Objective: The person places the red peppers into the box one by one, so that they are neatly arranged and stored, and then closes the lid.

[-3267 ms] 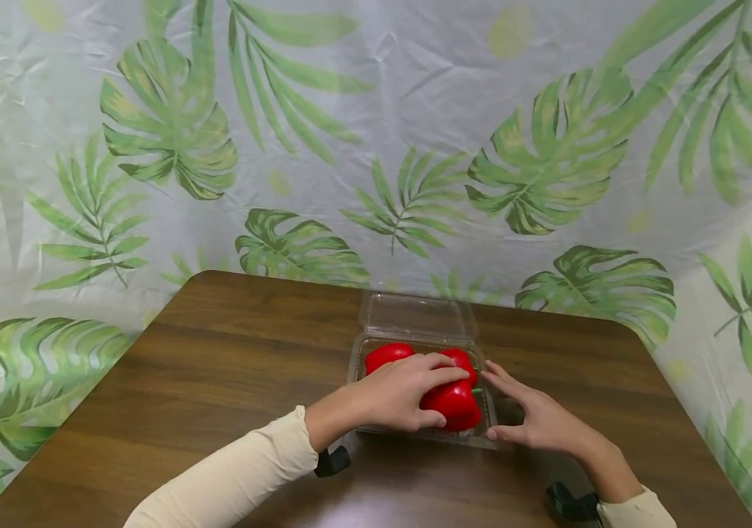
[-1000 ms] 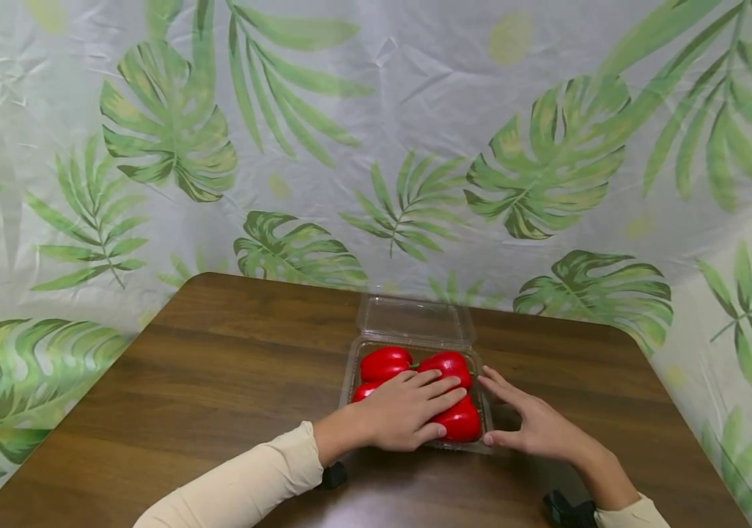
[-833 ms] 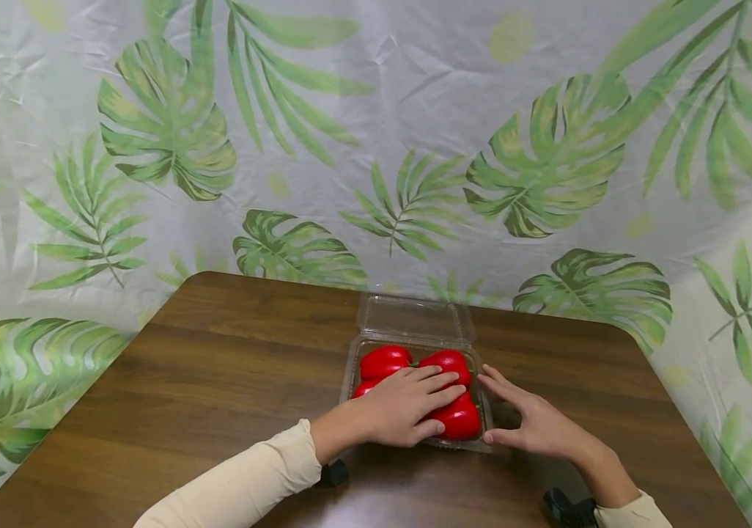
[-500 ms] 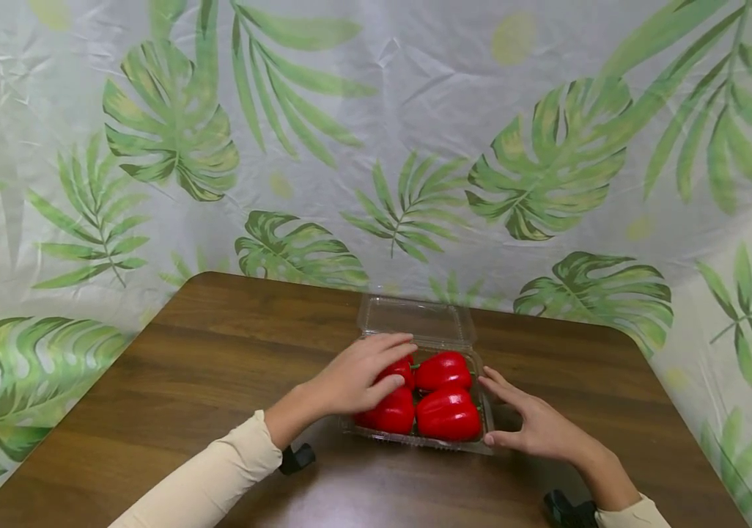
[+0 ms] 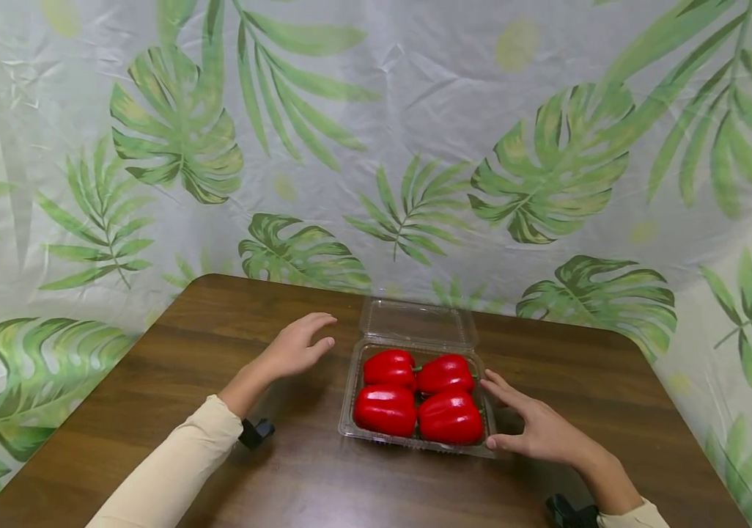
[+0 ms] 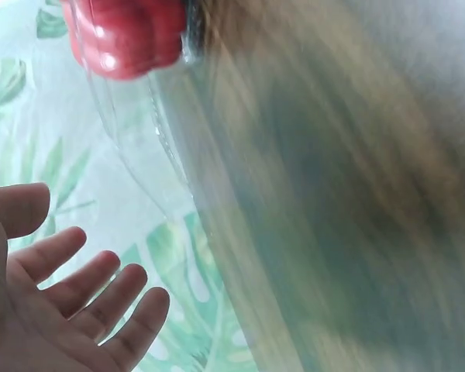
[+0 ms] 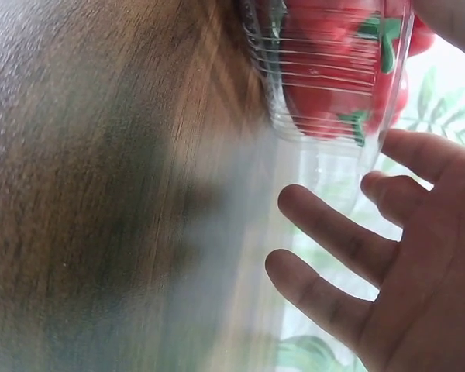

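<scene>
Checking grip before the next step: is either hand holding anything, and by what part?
Nothing is gripped. The left hand hangs open, clear of the clamshell container; the right hand rests straight-fingered at its right wall.

A dark brown wooden table (image 5: pixel 231 352) with rounded far corners stands against a wrinkled pale curtain (image 5: pixel 376 132) printed with green leaves.

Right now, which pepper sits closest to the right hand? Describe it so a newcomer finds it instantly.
On the brown table sits a clear clamshell container with its lid open. It holds four red peppers, two by two. The one meant is the front right pepper, next to the right hand resting against the container.
</scene>
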Action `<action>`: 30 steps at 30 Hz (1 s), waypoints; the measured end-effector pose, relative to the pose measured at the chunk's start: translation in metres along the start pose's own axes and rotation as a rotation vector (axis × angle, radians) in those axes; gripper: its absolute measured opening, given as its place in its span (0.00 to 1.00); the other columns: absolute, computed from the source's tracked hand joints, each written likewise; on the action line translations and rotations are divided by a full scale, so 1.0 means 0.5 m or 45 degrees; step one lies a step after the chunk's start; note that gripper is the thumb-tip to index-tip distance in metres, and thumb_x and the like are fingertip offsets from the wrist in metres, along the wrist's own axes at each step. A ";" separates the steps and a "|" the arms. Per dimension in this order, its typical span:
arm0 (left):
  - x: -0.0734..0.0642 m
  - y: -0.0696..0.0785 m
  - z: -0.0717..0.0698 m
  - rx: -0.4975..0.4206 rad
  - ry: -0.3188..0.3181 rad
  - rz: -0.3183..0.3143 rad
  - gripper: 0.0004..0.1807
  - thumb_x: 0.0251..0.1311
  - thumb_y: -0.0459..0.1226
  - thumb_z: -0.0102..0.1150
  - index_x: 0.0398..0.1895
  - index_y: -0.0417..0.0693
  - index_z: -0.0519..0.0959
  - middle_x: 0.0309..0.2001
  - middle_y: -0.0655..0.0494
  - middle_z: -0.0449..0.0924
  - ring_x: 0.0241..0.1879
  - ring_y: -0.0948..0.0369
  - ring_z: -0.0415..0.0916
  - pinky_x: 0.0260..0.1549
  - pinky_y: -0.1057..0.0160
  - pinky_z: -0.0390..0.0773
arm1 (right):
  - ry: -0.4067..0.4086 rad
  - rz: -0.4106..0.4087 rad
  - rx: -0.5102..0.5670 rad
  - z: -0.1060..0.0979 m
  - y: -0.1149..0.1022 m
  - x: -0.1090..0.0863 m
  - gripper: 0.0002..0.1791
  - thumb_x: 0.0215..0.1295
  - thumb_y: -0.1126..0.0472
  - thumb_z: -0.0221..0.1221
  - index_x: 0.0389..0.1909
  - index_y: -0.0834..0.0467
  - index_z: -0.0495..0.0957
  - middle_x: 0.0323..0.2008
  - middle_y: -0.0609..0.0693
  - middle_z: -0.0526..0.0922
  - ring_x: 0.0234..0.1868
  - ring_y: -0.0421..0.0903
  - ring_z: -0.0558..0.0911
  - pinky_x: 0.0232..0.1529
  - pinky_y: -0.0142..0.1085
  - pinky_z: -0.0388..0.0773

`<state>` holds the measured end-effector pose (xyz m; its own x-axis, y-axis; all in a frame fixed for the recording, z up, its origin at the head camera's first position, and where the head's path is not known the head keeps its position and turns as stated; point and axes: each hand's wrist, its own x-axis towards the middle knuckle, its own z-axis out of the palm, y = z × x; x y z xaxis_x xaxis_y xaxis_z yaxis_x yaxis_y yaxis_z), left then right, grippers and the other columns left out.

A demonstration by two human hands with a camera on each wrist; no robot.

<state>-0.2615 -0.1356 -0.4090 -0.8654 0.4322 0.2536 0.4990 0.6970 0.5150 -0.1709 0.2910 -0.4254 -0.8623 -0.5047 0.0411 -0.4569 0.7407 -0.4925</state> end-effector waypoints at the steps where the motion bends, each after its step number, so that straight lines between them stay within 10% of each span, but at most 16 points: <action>1: 0.006 -0.005 0.002 0.002 -0.004 -0.009 0.23 0.69 0.39 0.53 0.65 0.38 0.73 0.66 0.38 0.72 0.68 0.42 0.69 0.67 0.42 0.68 | 0.001 0.002 0.003 0.000 0.000 0.000 0.47 0.59 0.40 0.66 0.75 0.55 0.61 0.76 0.61 0.58 0.68 0.63 0.72 0.55 0.56 0.79; 12: 0.084 -0.021 0.006 -0.103 -0.191 -0.227 0.24 0.72 0.40 0.48 0.67 0.39 0.71 0.66 0.39 0.74 0.66 0.42 0.71 0.63 0.43 0.72 | 0.014 0.002 -0.005 0.002 0.003 -0.003 0.47 0.59 0.39 0.65 0.75 0.54 0.60 0.77 0.60 0.58 0.69 0.63 0.71 0.55 0.57 0.79; 30: 0.161 -0.046 0.059 -0.660 -0.199 -0.564 0.24 0.74 0.39 0.46 0.67 0.36 0.69 0.64 0.37 0.73 0.59 0.44 0.76 0.48 0.53 0.81 | 0.035 -0.015 -0.032 0.003 0.008 -0.003 0.46 0.59 0.40 0.66 0.75 0.54 0.61 0.76 0.60 0.60 0.68 0.63 0.73 0.54 0.51 0.81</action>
<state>-0.3412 -0.0998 -0.4245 -0.9463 0.2744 -0.1712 -0.0194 0.4802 0.8769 -0.1709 0.2940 -0.4287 -0.8622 -0.5016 0.0707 -0.4724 0.7458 -0.4697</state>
